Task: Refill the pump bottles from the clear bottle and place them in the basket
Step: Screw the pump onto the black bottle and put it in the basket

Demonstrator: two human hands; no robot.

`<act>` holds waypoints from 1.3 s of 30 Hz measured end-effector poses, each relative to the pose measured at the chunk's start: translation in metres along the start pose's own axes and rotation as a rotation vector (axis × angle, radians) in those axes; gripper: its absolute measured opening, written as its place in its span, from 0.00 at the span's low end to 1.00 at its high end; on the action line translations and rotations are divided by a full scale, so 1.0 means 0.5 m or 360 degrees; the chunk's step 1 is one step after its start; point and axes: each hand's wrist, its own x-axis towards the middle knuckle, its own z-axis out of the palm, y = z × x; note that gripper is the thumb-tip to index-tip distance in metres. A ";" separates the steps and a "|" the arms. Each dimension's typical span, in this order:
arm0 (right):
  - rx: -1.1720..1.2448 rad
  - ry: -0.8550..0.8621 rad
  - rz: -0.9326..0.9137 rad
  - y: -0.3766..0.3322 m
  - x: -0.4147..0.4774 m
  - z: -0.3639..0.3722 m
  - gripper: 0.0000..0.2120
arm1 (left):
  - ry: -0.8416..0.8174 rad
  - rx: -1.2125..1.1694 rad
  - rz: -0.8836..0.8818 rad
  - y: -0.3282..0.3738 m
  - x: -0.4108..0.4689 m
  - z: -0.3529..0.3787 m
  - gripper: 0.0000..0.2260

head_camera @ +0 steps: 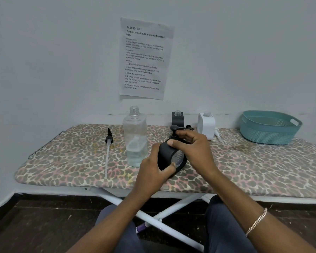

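Right of clear bottle (pixel 135 141): left hand (pixel 154 173) clamps tilted pump bottle (pixel 166 156), right hand (pixel 194 149) grips its pump (pixel 174 128); recommend twisting upright.

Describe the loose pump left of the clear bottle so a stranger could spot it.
Find the leopard-print board by the wall. Left of the tall clear bottle on it, the pump lies flat, alone. Black head toward the wall, long pale tube toward the near edge; no other pump lies that side.

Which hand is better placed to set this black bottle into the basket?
Right, probably: the basket sits far right, and the right hand grips the black bottle at its pump.
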 end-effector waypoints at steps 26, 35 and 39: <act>-0.0878 -0.0944 0.0189 -0.089 0.112 -0.279 0.22 | -0.0616 -0.0752 -0.0226 0.075 0.130 0.036 0.22; -0.1002 -0.0663 0.0123 -0.164 0.201 -0.444 0.15 | -0.0759 -0.0516 0.0022 0.178 0.337 0.138 0.25; -0.0991 -0.0473 0.0123 -0.187 0.249 -0.530 0.14 | -0.0812 -0.0434 0.0144 0.244 0.441 0.204 0.26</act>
